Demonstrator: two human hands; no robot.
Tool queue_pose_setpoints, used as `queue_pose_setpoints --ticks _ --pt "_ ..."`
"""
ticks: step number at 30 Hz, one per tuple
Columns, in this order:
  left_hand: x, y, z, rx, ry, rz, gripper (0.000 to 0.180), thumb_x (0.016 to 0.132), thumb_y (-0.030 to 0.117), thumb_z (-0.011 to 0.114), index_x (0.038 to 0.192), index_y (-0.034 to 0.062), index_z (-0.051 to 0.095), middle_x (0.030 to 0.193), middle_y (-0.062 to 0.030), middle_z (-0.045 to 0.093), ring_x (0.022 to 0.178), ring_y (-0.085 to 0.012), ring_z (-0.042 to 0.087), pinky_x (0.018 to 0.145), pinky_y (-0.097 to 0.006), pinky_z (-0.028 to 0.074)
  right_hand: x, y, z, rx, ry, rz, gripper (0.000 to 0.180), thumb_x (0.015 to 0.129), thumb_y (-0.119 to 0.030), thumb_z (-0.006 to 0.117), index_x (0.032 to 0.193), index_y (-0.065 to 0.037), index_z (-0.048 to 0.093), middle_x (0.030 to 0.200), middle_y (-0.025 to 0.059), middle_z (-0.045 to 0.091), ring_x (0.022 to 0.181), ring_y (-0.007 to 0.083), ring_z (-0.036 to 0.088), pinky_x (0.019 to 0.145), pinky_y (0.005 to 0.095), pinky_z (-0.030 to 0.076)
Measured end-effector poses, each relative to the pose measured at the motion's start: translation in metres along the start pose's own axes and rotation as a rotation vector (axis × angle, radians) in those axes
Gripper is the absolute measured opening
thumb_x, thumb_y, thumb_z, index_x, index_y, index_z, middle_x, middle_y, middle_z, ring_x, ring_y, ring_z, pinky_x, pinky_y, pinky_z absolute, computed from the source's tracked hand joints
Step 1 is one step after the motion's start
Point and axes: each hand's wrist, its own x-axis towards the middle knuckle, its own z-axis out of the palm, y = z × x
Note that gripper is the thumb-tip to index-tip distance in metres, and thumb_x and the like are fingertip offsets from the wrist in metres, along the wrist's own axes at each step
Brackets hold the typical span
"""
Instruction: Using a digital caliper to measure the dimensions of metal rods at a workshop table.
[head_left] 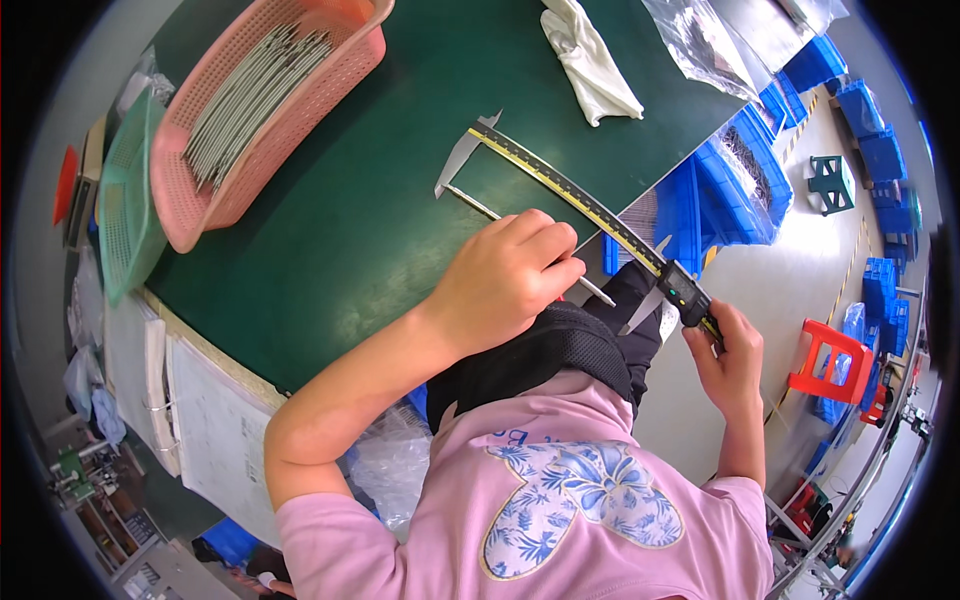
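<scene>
My left hand (512,268) is closed around a thin grey metal rod (474,204), which sticks out on both sides of the fist. A long digital caliper (570,190) stretches at a slant over the green table's edge, its jaws wide apart. Gripping the caliper by its display end is my right hand (730,352). The rod lies roughly parallel to the caliper's beam, between the two jaws. Its far end is at the fixed jaw; its near end points toward the sliding jaw, with a small gap visible there.
A pink perforated basket (292,122) full of similar rods stands on the green table (400,130), beside a green basket (128,205). A white glove or cloth (592,70) and clear plastic bags (705,45) lie farther off. Blue bins (690,200), a red stool (832,360) and a green stool (832,184) are at right.
</scene>
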Motion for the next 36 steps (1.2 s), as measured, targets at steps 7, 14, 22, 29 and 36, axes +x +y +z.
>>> queue_pose_setpoints --ticks 7,14,22,29,36 --pt "-0.001 0.002 0.0 0.006 0.009 -0.013 0.021 0.063 0.002 0.062 0.083 0.0073 0.065 0.083 -0.0034 0.054 0.078 -0.0217 0.055 0.061 -0.033 0.047 -0.003 0.003 0.002 0.033 0.016 0.026 0.027 0.074 -0.01 0.072 0.093 0.002 0.057 0.07 0.0102 0.057 0.051 0.0155 0.053 0.047 0.0257 0.041" --pt "0.001 0.001 0.001 -0.015 0.024 -0.013 0.021 0.061 0.001 0.062 0.081 0.0068 0.066 0.081 -0.0039 0.054 0.076 -0.0221 0.055 0.059 -0.033 0.046 -0.004 0.003 0.004 -0.014 0.047 0.045 0.028 0.072 -0.017 0.074 0.09 -0.002 0.058 0.062 0.0082 0.053 0.048 0.0161 0.049 0.046 0.0283 0.039" --pt "0.002 0.001 -0.005 0.013 -0.019 -0.044 0.017 0.063 0.0 0.06 0.079 0.004 0.064 0.082 -0.0045 0.052 0.078 -0.0224 0.053 0.063 -0.034 0.046 0.005 -0.007 0.009 -0.142 0.1 0.091 0.034 0.068 -0.033 0.077 0.073 -0.007 0.055 0.056 0.0076 0.052 0.046 0.0225 0.051 0.044 0.0312 0.038" --pt "0.004 0.001 -0.003 0.031 -0.028 -0.038 0.023 0.06 -0.004 0.061 0.082 0.0048 0.064 0.081 -0.0042 0.052 0.077 -0.0226 0.054 0.061 -0.034 0.045 0.005 -0.002 0.018 -0.199 0.173 0.119 0.04 0.065 -0.038 0.078 0.066 -0.007 0.052 0.055 0.0068 0.053 0.047 0.0242 0.052 0.044 0.0321 0.039" --pt "0.006 0.0 -0.009 0.001 -0.066 -0.042 0.023 0.065 -0.002 0.066 0.086 0.0047 0.067 0.082 -0.0042 0.054 0.074 -0.0231 0.054 0.06 -0.034 0.044 0.008 -0.001 0.025 -0.282 0.234 0.063 0.05 0.063 -0.047 0.075 0.057 -0.011 0.041 0.05 0.0038 0.047 0.045 0.024 0.051 0.044 0.0341 0.038"
